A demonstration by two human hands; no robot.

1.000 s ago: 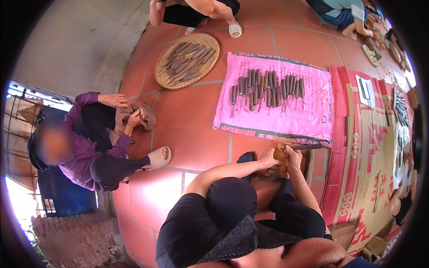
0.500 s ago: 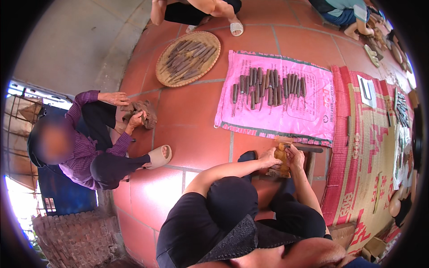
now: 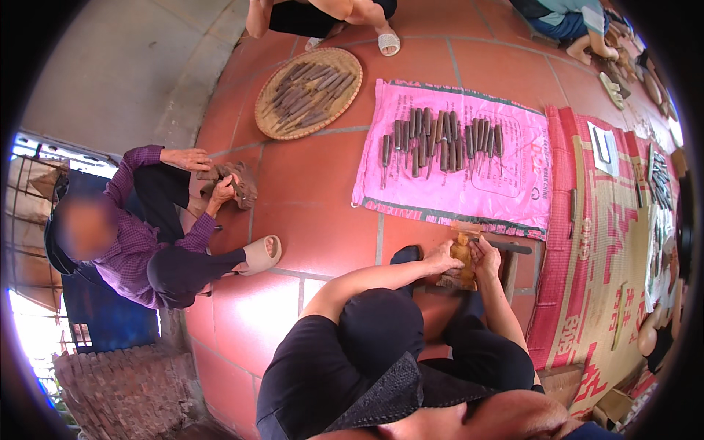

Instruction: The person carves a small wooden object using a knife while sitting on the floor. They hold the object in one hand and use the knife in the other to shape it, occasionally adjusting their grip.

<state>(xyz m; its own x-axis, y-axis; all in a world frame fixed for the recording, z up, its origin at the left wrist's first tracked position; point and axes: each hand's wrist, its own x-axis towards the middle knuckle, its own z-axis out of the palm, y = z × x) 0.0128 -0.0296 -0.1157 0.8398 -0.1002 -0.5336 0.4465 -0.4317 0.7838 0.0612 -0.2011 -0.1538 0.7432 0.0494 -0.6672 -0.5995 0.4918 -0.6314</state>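
Observation:
My left hand (image 3: 442, 258) and my right hand (image 3: 485, 254) both close around a small brownish block (image 3: 462, 258) held just in front of my knees, over a low wooden work block with a dark metal bar (image 3: 510, 248) sticking out to the right. What the block is made of is too small to tell. Beyond my hands lies a pink sheet (image 3: 458, 158) with several dark stick-shaped pieces (image 3: 440, 141) laid in rows.
A round woven tray (image 3: 309, 92) of similar dark pieces sits far left on the red tile floor. A seated person in purple (image 3: 139, 235) works at the left. A red patterned mat (image 3: 601, 242) with tools runs along the right. Other people's feet (image 3: 389, 40) show at the top.
My hands have stayed on the block in about the same place. The person at the left keeps working with both hands near their foot.

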